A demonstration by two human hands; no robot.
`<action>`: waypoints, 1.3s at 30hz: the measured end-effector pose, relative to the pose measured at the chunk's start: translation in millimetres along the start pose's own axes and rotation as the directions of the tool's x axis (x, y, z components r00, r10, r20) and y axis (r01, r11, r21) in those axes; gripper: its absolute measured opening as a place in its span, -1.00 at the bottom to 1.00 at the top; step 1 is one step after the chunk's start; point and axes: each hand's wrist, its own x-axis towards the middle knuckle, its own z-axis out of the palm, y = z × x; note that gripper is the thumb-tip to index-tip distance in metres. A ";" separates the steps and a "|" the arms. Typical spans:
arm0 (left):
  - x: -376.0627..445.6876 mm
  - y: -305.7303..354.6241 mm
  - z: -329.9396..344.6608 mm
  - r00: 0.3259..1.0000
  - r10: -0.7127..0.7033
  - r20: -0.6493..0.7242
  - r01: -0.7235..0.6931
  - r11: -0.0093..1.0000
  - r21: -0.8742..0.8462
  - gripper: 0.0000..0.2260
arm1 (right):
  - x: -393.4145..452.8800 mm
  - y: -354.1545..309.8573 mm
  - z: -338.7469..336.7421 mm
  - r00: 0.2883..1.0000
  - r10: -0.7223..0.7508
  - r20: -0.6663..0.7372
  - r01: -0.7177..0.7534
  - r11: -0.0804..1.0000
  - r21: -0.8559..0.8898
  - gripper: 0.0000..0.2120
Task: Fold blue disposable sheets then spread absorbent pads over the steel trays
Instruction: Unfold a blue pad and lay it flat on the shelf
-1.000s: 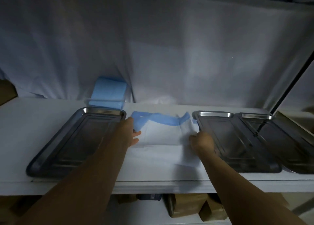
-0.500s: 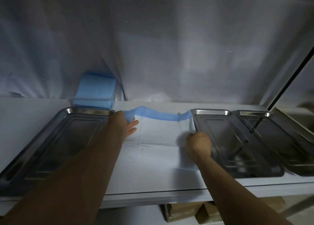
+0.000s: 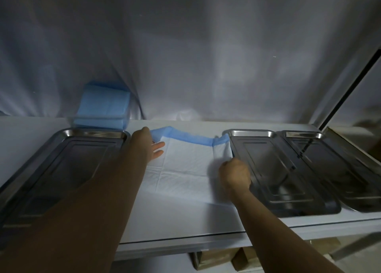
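The pad (image 3: 185,165) lies on the desk (image 3: 185,219) between the left tray (image 3: 61,169) and middle tray (image 3: 274,169). The left hand (image 3: 151,147) rests flat, fingers straight, on its far left corner, apparently to anchor it. The right hand (image 3: 235,175), curled, pinches the right edge, seemingly pulling the pad taut.

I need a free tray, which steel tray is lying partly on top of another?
The middle tray, right of the pad: its right edge overlaps the rightmost tray. The left one lies alone.

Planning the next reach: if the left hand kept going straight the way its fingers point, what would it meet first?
The left hand points right, along the pad it rests on. Straight on, it would likely meet the pad's turned-up right flap, pinched by the right hand, before the middle steel tray. Depth is uncertain.
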 end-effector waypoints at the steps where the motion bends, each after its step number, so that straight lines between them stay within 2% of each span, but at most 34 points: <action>1: 0.1 0.0 1.3 1.000 -0.009 -0.006 0.009 1.000 -0.008 -0.63 | -0.6 0.0 -0.2 1.000 -0.008 0.002 0.008 1.000 -0.007 -0.73; 4: -2.1 -1.4 6.6 0.999 -0.025 -0.030 0.024 0.999 -0.029 -0.61 | -3.7 -1.4 -0.2 1.000 -0.022 -0.008 0.021 0.997 -0.072 -0.72; 6: -4.4 -5.1 13.0 0.998 0.043 -0.055 -0.040 0.998 0.048 -0.65 | -5.3 -2.0 0.4 1.000 -0.016 -0.016 0.015 0.997 -0.071 -0.71; 8: -10.2 -11.1 21.3 0.977 0.204 -0.064 -0.183 0.953 0.243 -0.62 | -5.6 -2.7 1.7 1.000 -0.005 -0.019 0.004 0.998 -0.065 -0.69; 9: -15.2 -14.9 24.5 0.951 0.304 -0.058 -0.251 0.867 0.430 -0.59 | -5.7 -3.4 2.5 1.000 -0.006 -0.022 0.004 0.997 -0.075 -0.69; 10: -22.1 -19.6 24.9 0.912 0.410 -0.024 -0.298 0.701 0.648 -0.60 | -6.4 -3.9 3.2 1.000 -0.008 -0.030 0.005 0.996 -0.088 -0.70; 11: -31.6 -26.6 25.8 0.861 0.507 0.051 -0.319 0.459 0.829 -0.65 | -6.8 -4.2 3.7 0.999 -0.004 -0.036 0.000 0.995 -0.095 -0.70; 12: -42.4 -35.5 26.5 0.816 0.557 0.157 -0.318 0.204 0.926 -0.71 | -6.7 -4.8 3.8 0.999 -0.004 -0.039 0.000 0.995 -0.102 -0.70; 13: -55.5 -45.5 27.7 0.796 0.548 0.255 -0.303 -0.002 0.953 -0.73 | -6.7 -5.1 4.1 0.999 -0.003 -0.034 0.000 0.994 -0.107 -0.70; 14: -66.5 -56.4 28.1 0.802 0.504 0.320 -0.279 -0.157 0.947 -0.72 | -7.0 -5.3 3.9 1.000 0.000 -0.031 -0.003 0.994 -0.106 -0.70; 15: -76.7 -67.4 27.1 0.828 0.441 0.345 -0.253 -0.255 0.933 -0.68 | -6.8 -5.5 3.5 1.000 0.008 -0.026 -0.010 0.996 -0.089 -0.69; 16: -80.9 -78.1 22.9 0.866 0.364 0.342 -0.235 -0.307 0.922 -0.61 | -5.9 -6.0 2.3 1.000 0.018 -0.023 -0.020 0.998 -0.055 -0.69; 18: -82.3 -92.2 13.9 0.913 0.259 0.314 -0.218 -0.341 0.915 -0.51 | -9.9 -9.2 -1.0 0.998 -0.013 -0.057 0.012 1.000 -0.015 -0.68; 19: -79.9 -94.7 9.8 0.917 0.246 0.313 -0.222 -0.337 0.915 -0.49 | -15.7 -10.3 -2.9 0.989 -0.093 -0.116 0.088 0.995 -0.047 -0.66; 20: -77.9 -95.8 6.9 0.915 0.248 0.318 -0.227 -0.335 0.915 -0.50 | -23.7 -11.3 -3.4 0.952 -0.247 -0.179 0.223 0.964 -0.143 -0.60; 22: -75.3 -97.1 4.5 0.912 0.249 0.325 -0.226 -0.355 0.907 -0.52 | -44.7 -12.3 2.3 0.773 -0.609 -0.178 0.557 0.785 -0.271 -0.49; 23: -74.7 -96.8 4.9 0.916 0.237 0.323 -0.222 -0.372 0.901 -0.53 | -55.3 -12.1 7.5 0.695 -0.714 -0.092 0.682 0.693 -0.233 -0.49; 24: -73.7 -96.3 5.5 0.921 0.223 0.318 -0.217 -0.384 0.898 -0.53 | -64.6 -11.3 12.0 0.666 -0.746 0.026 0.738 0.652 -0.174 -0.51; 26: -73.5 -93.9 3.5 0.926 0.206 0.316 -0.223 -0.377 0.899 -0.52 | -73.1 -1.4 20.6 0.674 -0.692 0.257 0.732 0.674 -0.104 -0.51; 28: -72.7 -90.3 -2.2 0.925 0.208 0.317 -0.229 -0.357 0.906 -0.54 | -71.1 13.3 20.2 0.688 -0.620 0.377 0.713 0.675 -0.192 -0.46; 30: -71.4 -86.3 -10.0 0.923 0.234 0.306 -0.219 -0.335 0.916 -0.54 | -67.3 26.6 12.1 0.695 -0.589 0.413 0.709 0.658 -0.255 -0.41; 35: -78.4 -82.5 -19.7 0.934 0.226 0.276 -0.188 -0.344 0.920 -0.51 | -66.8 37.0 -5.5 0.687 -0.520 0.508 0.692 0.680 -0.241 -0.22; 37: -87.8 -83.0 -20.8 0.939 0.212 0.273 -0.184 -0.361 0.914 -0.51 | -71.2 38.9 -8.5 0.677 -0.518 0.523 0.699 0.674 -0.237 -0.23; 39: -99.8 -83.2 -21.2 0.936 0.215 0.279 -0.175 -0.406 0.897 -0.52 | -75.3 41.9 -11.6 0.699 -0.517 0.494 0.681 0.691 -0.240 -0.33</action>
